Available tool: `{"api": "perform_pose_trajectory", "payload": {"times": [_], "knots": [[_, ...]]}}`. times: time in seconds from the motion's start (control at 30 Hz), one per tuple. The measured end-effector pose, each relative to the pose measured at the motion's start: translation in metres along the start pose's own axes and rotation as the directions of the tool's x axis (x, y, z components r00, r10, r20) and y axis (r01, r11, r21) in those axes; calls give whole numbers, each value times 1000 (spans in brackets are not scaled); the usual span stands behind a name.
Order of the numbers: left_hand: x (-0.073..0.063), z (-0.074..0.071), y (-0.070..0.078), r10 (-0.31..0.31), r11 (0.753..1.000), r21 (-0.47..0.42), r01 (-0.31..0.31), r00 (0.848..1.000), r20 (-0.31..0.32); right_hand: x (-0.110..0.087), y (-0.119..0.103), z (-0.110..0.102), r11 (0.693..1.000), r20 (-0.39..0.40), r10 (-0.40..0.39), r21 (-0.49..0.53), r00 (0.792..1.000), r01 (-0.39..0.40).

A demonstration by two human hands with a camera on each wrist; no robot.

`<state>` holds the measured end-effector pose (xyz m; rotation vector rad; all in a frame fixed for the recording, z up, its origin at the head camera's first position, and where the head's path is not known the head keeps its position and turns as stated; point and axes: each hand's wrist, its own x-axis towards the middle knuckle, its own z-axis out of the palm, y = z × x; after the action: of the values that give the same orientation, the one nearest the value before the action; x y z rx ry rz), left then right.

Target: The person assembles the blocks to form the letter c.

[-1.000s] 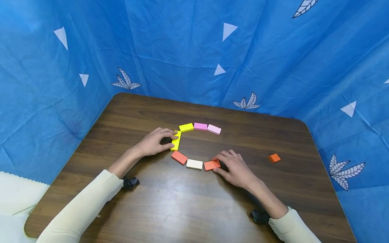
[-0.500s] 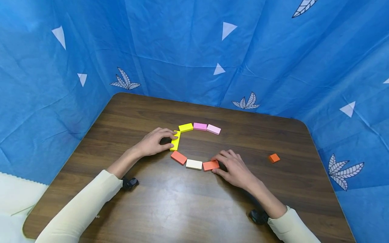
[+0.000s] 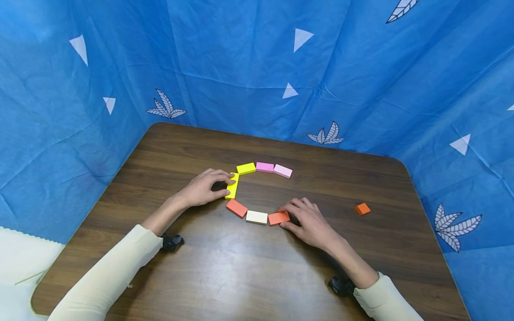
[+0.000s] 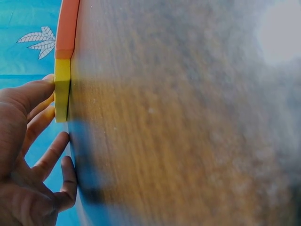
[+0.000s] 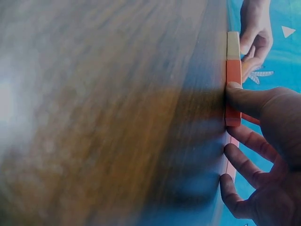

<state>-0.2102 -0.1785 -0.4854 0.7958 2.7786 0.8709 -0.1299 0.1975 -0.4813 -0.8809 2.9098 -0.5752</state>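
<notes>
My left hand (image 3: 205, 187) rests on an upright-lying yellow block (image 3: 234, 189) at the left of a curved row, with thumb and fingertips on its top. In the left wrist view that yellow block (image 4: 62, 96) abuts a coral block (image 4: 67, 28). My right hand (image 3: 311, 223) pinches a red-orange block (image 3: 278, 219) at the row's near right end, thumb on its near side. The block meets a cream block (image 3: 257, 217), which follows the coral block (image 3: 237, 208). In the right wrist view the thumb lies against the red-orange block (image 5: 233, 108).
Another yellow block (image 3: 246, 168), a pink block (image 3: 265, 167) and a pale pink block (image 3: 283, 171) continue the curve at the back. A lone orange block (image 3: 363, 208) lies to the right on the brown table (image 3: 192, 147). Blue cloth (image 3: 241, 62) hangs behind.
My right hand has slid the red-orange block slightly left, closing the small gap to the cream block. The left hand and the other blocks stay put.
</notes>
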Motion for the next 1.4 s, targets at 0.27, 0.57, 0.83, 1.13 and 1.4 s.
{"api": "perform_pose_trajectory", "payload": {"times": [0.27,0.57,0.83,1.13,1.4], "knots": [[1,0,1,-5,1000,-6,5,1000,7,-1,1,1,1000,-6,4,-1,1000,-4],[1,1,2,-9,1000,-1,9,1000,10,-5,3,-1,998,2,23,54,1000,-23],[2,4,1,-18,1000,-11,18,1000,15,-18,15,-12,991,-38,62,125,997,-57],[2,2,3,-9,1000,-18,9,1000,20,-50,43,-25,985,-101,140,121,985,-127],[0,-3,4,-15,1000,-15,15,1000,11,-70,76,-46,985,-207,168,80,964,-155]]}}
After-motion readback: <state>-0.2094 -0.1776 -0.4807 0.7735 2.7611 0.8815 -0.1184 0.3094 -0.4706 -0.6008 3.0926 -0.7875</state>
